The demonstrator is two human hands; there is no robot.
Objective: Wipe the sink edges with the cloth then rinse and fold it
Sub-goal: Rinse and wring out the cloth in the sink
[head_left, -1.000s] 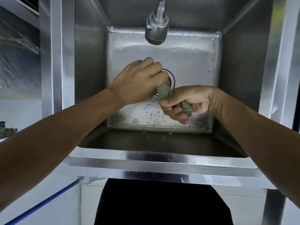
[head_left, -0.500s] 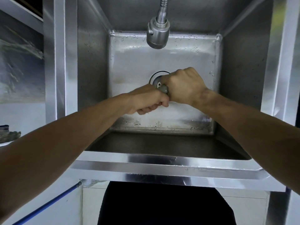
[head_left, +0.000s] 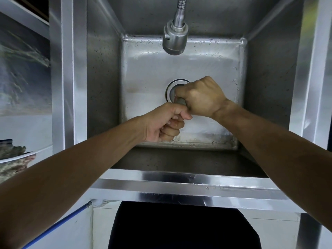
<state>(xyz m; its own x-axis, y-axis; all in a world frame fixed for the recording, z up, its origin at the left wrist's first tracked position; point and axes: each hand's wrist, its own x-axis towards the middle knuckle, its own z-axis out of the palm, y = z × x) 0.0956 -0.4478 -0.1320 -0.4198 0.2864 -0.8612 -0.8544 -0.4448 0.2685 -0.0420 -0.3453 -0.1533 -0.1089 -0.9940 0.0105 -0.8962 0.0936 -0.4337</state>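
Cloth [head_left: 180, 101] wrung: right hand [head_left: 203, 97] rolled knuckles-up, left hand [head_left: 166, 123] turned under, both clamped on it over drain [head_left: 170, 90]. Rinse apparently done, fold pending.

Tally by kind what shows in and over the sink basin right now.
Hands: 2, left hand and right hand, both gripping the cloth
Cloth: 1, cloth, mostly hidden
Faucet: 1, faucet
Drain: 1, drain
Total: 5

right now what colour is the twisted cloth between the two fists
Grey-green, on the twisted cloth in the head view.
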